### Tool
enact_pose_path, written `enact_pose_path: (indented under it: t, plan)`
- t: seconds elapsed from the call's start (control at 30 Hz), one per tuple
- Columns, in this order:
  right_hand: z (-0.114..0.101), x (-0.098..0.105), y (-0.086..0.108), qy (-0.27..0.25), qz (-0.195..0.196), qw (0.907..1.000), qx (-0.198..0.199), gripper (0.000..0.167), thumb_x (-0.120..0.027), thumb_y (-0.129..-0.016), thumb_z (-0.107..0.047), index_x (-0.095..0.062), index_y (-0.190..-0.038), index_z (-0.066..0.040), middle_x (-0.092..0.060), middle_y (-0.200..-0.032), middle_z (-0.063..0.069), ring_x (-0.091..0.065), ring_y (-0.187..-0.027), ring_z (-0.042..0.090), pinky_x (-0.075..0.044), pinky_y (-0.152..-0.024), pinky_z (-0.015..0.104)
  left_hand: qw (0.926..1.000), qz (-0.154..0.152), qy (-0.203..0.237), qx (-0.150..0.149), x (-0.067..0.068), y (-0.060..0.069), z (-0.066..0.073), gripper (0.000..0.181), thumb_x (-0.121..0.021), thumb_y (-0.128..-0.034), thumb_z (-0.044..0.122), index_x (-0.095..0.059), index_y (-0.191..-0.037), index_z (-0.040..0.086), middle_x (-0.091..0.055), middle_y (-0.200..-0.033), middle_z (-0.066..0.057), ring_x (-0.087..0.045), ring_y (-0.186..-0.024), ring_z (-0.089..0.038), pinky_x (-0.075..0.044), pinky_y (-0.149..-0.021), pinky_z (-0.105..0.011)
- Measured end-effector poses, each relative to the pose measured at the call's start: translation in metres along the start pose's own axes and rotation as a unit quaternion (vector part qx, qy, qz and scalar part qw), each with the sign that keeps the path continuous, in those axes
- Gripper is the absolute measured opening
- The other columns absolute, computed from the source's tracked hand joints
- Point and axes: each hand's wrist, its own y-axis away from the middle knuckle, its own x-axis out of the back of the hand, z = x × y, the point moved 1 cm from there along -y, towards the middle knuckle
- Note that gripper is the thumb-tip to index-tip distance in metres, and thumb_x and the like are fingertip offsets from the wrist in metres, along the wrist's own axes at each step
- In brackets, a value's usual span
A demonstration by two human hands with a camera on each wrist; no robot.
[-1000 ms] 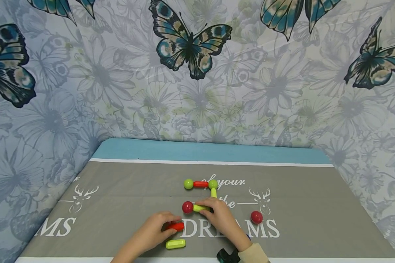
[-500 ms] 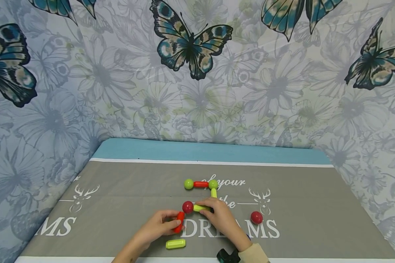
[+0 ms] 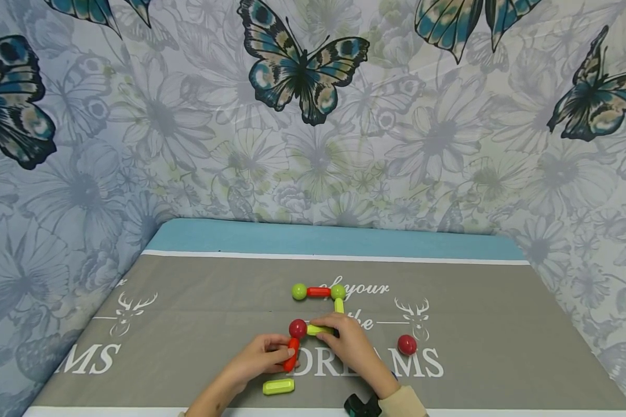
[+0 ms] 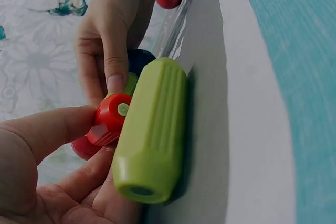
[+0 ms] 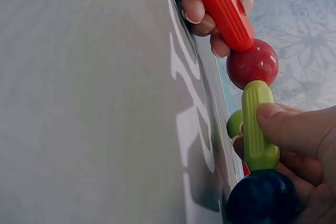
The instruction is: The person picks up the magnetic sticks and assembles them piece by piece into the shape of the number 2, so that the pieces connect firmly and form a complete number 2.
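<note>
My left hand (image 3: 263, 356) pinches a red rod (image 3: 291, 355) between thumb and fingers. The rod's far end touches a dark red ball (image 3: 298, 328), as the right wrist view also shows. My right hand (image 3: 350, 341) grips a lime-green rod (image 5: 259, 129) that runs from the red ball to a dark blue ball (image 5: 262, 199); in the head view the blue ball is hidden by the hand. Behind the right hand another lime rod (image 3: 339, 305) leads up to a green ball (image 3: 337, 292), which joins a red rod (image 3: 319, 292) and a second green ball (image 3: 299, 292).
A loose lime-green rod (image 3: 279, 387) lies just in front of the left hand. To the right sits a single red ball (image 3: 407, 345). A black object (image 3: 362, 405) is at the right wrist, by the table's front edge. Butterfly-patterned cloth (image 3: 313, 174) hangs behind the table.
My left hand has turned the red rod from lying sideways to pointing away from me, and brought its end against the red ball. The right hand has stayed in place.
</note>
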Motion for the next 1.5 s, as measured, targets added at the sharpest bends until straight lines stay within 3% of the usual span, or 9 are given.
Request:
enact_pose_path:
  t: [0.3, 0.73, 0.93, 1.0, 1.17, 1.37, 1.5]
  plan:
    - [0.002, 0.001, 0.0, -0.001, 0.001, 1.0, -0.001, 0.025, -0.071, -0.082, -0.005, -0.072, -0.106, -0.01, -0.066, -0.1, -0.004, -0.059, -0.095, 0.012, -0.048, -0.083, 0.033, 0.9996, 0.009, 0.025, 0.004, -0.003, -0.005, -0.003, 0.038, -0.064, -0.0888, 0.01, -0.053, -0.114, -0.016, -0.065, -0.094, -0.008, -0.064, -0.083, -0.02, -0.054, -0.074, -0.038]
    - [-0.001, 0.004, 0.001, 0.007, 0.014, 0.9999, 0.003, 0.024, -0.07, -0.082, -0.002, -0.071, -0.105, -0.007, -0.066, -0.102, -0.001, -0.06, -0.098, 0.015, -0.048, -0.085, 0.035, 0.9996, 0.016, 0.024, 0.006, -0.004, -0.01, -0.004, 0.036, -0.064, -0.0903, 0.014, -0.056, -0.111, -0.014, -0.067, -0.094, -0.012, -0.065, -0.077, -0.019, -0.054, -0.072, -0.036]
    - [-0.011, 0.022, 0.007, 0.028, 0.034, 0.9989, 0.015, 0.027, -0.069, -0.082, 0.0, -0.069, -0.109, -0.006, -0.065, -0.108, 0.003, -0.058, -0.105, 0.021, -0.046, -0.089, 0.04, 0.9995, 0.017, 0.026, 0.006, -0.005, -0.011, -0.005, 0.035, -0.063, -0.0906, 0.013, -0.057, -0.111, -0.014, -0.067, -0.095, -0.013, -0.065, -0.078, -0.018, -0.054, -0.072, -0.036]
    - [-0.015, 0.033, 0.013, 0.032, 0.029, 0.9991, 0.002, 0.028, -0.069, -0.083, -0.001, -0.068, -0.111, -0.006, -0.064, -0.111, 0.005, -0.057, -0.107, 0.023, -0.046, -0.089, 0.042, 0.9995, 0.016, 0.027, 0.007, -0.005, -0.011, -0.005, 0.035, -0.063, -0.0907, 0.014, -0.057, -0.111, -0.014, -0.067, -0.096, -0.013, -0.064, -0.08, -0.018, -0.054, -0.073, -0.036]
    - [-0.016, 0.067, 0.034, 0.052, -0.01, 0.9983, -0.026, 0.028, -0.068, -0.085, -0.008, -0.067, -0.114, -0.008, -0.062, -0.112, 0.005, -0.056, -0.108, 0.026, -0.045, -0.088, 0.046, 0.9993, 0.015, 0.033, 0.009, -0.006, -0.01, -0.004, 0.036, -0.064, -0.0903, 0.015, -0.057, -0.112, -0.014, -0.067, -0.095, -0.012, -0.064, -0.081, -0.017, -0.054, -0.073, -0.035]
    - [-0.008, 0.094, 0.07, 0.101, -0.104, 0.9892, 0.026, 0.037, -0.073, -0.082, -0.014, -0.064, -0.117, -0.006, -0.063, -0.112, 0.002, -0.056, -0.106, 0.023, -0.046, -0.087, 0.042, 0.9992, 0.014, 0.037, 0.01, -0.005, -0.01, -0.006, 0.037, -0.062, -0.0912, 0.014, -0.055, -0.114, -0.015, -0.067, -0.097, -0.014, -0.065, -0.082, -0.017, -0.054, -0.073, -0.035]
    - [0.002, 0.094, 0.085, 0.089, -0.174, 0.9803, -0.027, 0.043, -0.074, -0.081, -0.021, -0.062, -0.121, -0.012, -0.061, -0.114, -0.001, -0.054, -0.106, 0.019, -0.047, -0.088, 0.038, 0.9989, 0.021, 0.04, 0.007, -0.004, -0.01, -0.007, 0.036, -0.062, -0.0913, 0.012, -0.055, -0.113, -0.016, -0.067, -0.096, -0.014, -0.065, -0.081, -0.017, -0.054, -0.071, -0.034]
